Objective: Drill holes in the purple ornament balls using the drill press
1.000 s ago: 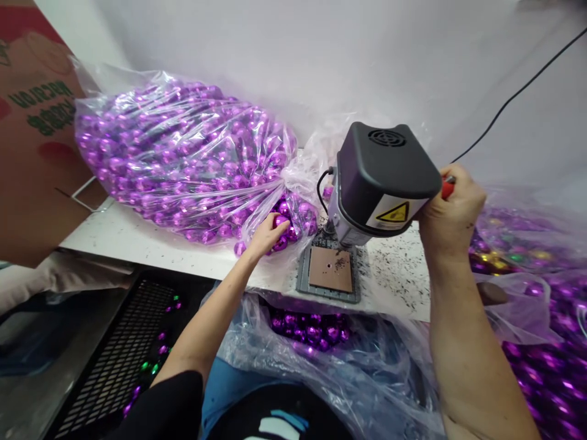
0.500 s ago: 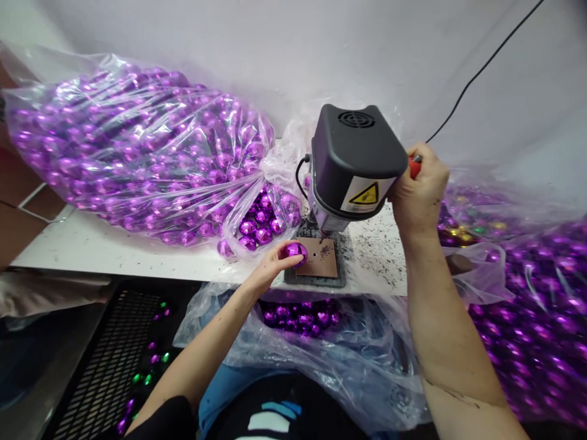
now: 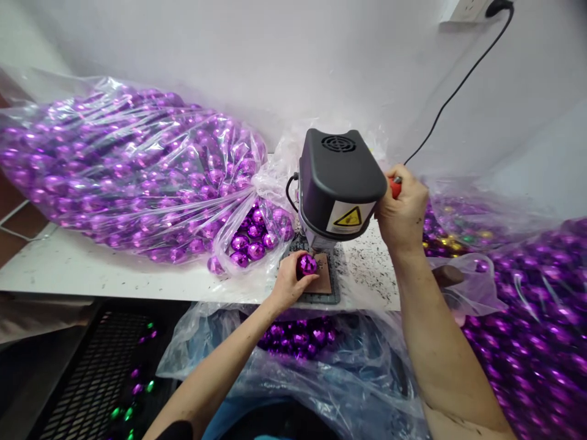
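Note:
A shiny purple faceted ball (image 3: 307,264) is held between the thumb and fingers of my left hand (image 3: 290,280). It sits over the brown board (image 3: 323,283) on the base plate (image 3: 334,297) of a black bench drill press (image 3: 342,174). The drill head hangs just behind and above the ball, and its bit is mostly hidden. My right hand (image 3: 404,205) is wrapped round the red-ended handle (image 3: 395,186) at the right side of the drill press. Below the table edge, more purple balls (image 3: 298,337) lie in an open clear plastic bag (image 3: 367,379).
A big clear bag of purple balls (image 3: 137,177) lies on the white table (image 3: 92,278) at the left. More bagged balls (image 3: 527,330) fill the right side. Dark shavings (image 3: 367,269) litter the tabletop. A black crate (image 3: 87,373) stands lower left. A power cord (image 3: 452,101) runs to a wall socket.
My left hand has brought the purple ball from the board's left edge to over its middle, beneath the drill head. My right hand stays on the handle. The view has shifted slightly.

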The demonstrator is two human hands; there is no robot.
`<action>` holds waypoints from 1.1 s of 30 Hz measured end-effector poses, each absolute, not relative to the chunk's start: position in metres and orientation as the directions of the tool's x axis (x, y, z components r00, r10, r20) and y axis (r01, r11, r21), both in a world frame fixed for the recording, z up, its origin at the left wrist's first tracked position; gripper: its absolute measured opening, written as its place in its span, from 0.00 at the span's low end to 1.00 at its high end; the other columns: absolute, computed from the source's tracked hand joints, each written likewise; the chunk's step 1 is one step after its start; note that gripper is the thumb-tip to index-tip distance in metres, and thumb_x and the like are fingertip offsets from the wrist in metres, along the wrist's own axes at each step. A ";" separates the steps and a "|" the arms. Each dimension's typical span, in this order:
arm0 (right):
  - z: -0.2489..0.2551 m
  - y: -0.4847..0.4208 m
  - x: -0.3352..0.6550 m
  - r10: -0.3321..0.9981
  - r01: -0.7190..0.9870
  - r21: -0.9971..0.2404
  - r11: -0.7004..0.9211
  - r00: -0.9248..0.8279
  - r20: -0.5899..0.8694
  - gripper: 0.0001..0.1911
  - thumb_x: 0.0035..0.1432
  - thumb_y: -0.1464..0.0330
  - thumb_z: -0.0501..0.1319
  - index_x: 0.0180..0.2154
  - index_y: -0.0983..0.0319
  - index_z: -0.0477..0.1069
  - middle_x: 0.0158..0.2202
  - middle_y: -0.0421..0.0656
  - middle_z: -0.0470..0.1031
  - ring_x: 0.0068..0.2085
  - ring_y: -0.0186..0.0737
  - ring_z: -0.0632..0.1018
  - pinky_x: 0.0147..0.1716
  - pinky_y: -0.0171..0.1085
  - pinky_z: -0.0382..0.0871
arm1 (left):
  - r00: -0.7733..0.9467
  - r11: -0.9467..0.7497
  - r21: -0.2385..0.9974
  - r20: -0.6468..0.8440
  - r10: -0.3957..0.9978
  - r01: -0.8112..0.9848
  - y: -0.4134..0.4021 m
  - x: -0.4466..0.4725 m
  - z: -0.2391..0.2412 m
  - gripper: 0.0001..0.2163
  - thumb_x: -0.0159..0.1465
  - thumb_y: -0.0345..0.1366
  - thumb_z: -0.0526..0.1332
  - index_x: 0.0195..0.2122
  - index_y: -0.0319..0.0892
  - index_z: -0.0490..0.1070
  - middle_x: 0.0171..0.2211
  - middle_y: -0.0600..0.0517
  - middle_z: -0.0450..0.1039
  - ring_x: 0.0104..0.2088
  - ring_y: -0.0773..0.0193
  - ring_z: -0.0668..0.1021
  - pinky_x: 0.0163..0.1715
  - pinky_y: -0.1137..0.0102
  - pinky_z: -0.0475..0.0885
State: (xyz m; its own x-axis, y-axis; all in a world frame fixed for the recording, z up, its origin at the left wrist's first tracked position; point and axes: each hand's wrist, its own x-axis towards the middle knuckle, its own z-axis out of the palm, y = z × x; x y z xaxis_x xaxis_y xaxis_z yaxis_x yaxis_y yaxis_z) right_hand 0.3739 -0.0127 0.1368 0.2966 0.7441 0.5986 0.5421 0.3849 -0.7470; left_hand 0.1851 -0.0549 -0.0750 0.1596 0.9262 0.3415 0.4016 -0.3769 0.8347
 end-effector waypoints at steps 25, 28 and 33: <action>0.141 -0.016 0.371 0.717 0.514 -0.732 0.447 0.282 0.637 0.19 0.60 0.56 0.59 0.25 0.60 0.59 0.19 0.32 0.53 0.23 0.25 0.55 0.24 0.34 0.47 | 0.332 -0.412 0.749 0.267 0.904 0.519 -0.054 0.191 -0.052 0.16 0.64 0.36 0.64 0.52 0.44 0.65 0.47 0.47 0.74 0.51 0.53 0.75 0.65 0.49 0.58; 0.141 -0.016 0.372 0.715 0.517 -0.730 0.447 0.285 0.639 0.19 0.60 0.56 0.59 0.25 0.60 0.59 0.20 0.32 0.53 0.24 0.25 0.55 0.24 0.34 0.48 | 0.323 -0.407 0.748 0.268 0.908 0.523 -0.055 0.193 -0.055 0.16 0.65 0.37 0.64 0.53 0.44 0.66 0.49 0.47 0.75 0.52 0.53 0.75 0.67 0.47 0.52; 0.140 -0.015 0.371 0.714 0.508 -0.729 0.459 0.278 0.643 0.18 0.60 0.56 0.59 0.25 0.60 0.59 0.20 0.32 0.53 0.23 0.26 0.55 0.24 0.34 0.48 | 0.195 -0.352 0.788 0.293 0.936 0.505 -0.055 0.190 -0.070 0.23 0.62 0.40 0.69 0.56 0.45 0.67 0.52 0.45 0.75 0.54 0.50 0.75 0.67 0.47 0.54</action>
